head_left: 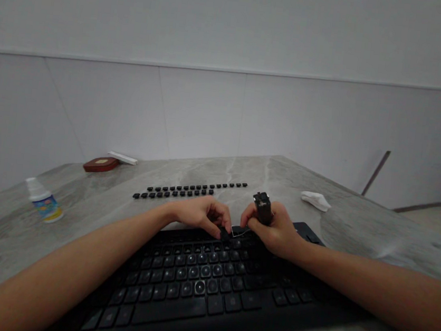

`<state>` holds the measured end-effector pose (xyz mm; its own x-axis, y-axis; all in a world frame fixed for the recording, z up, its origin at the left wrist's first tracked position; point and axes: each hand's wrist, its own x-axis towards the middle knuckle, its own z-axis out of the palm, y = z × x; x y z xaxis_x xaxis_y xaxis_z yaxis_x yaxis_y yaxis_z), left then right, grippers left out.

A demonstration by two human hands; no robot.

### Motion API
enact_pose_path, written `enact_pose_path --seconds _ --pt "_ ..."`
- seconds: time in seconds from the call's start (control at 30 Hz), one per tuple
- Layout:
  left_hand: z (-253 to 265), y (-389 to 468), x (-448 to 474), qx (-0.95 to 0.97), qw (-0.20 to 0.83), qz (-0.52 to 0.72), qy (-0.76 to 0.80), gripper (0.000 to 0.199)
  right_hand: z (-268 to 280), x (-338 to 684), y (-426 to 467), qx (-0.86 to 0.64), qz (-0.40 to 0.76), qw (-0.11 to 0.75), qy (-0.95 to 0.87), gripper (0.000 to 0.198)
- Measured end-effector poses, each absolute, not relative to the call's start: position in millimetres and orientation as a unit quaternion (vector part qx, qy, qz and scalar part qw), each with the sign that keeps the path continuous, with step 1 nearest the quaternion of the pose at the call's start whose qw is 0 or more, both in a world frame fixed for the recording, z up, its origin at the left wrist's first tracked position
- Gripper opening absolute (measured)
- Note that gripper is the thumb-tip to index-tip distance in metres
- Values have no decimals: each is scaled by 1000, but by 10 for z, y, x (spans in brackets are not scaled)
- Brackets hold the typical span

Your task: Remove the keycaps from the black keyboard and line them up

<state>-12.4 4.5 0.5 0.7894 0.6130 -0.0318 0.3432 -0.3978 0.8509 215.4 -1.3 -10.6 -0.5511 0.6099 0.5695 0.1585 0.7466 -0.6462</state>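
Note:
A black keyboard [191, 279] lies in front of me, several of its upper-row keys showing as bare switches. My right hand [278, 233] is closed around the dark handle of a keycap puller [262, 206], held upright. From beneath that hand, the puller's thin wire ends reach left over the keyboard's back edge. My left hand [205, 214] pinches a small black keycap [224, 234] beside the wire, just above the top row. Fingers partly hide how the wire and keycap meet.
Two rows of small black keycaps [192, 188] are lined up on the grey marbled table [97, 196] behind the keyboard. A white spray bottle [46, 203] stands left. Farther back are a brown case [101, 164] and a white strip [123, 158]. A crumpled white cloth [316, 200] lies right.

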Motion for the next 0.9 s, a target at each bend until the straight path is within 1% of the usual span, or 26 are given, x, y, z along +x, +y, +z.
enact_pose_path --seconds 0.13,0.23,0.37,0.6,0.67,0.7,0.77,0.83,0.9 --pt "-37 47 -122 796 504 161 295 19 -93 2149 -23 -226 275 418 -836 23" --pt "-73 54 -116 766 524 197 316 18 -82 2148 -32 -232 278 417 -834 23" --pt "-86 56 -115 745 519 238 345 18 -72 2143 -41 -231 274 420 -834 23" --pt "-98 56 -114 759 488 254 348 18 -67 2134 -45 -243 274 425 -828 24" --pt "-122 82 -119 772 446 266 368 19 -66 2136 -44 -244 274 423 -828 24" --pt "-133 100 -127 784 406 269 384 18 -67 2138 -42 -245 275 422 -829 24" --pt "-151 140 -152 827 289 255 409 13 -74 2141 -37 -247 275 422 -828 23" --pt "-160 179 -186 876 157 220 399 7 -86 2143 -29 -249 275 422 -827 23" --pt "-163 209 -217 908 70 190 366 4 -98 2143 -22 -250 276 420 -828 23"
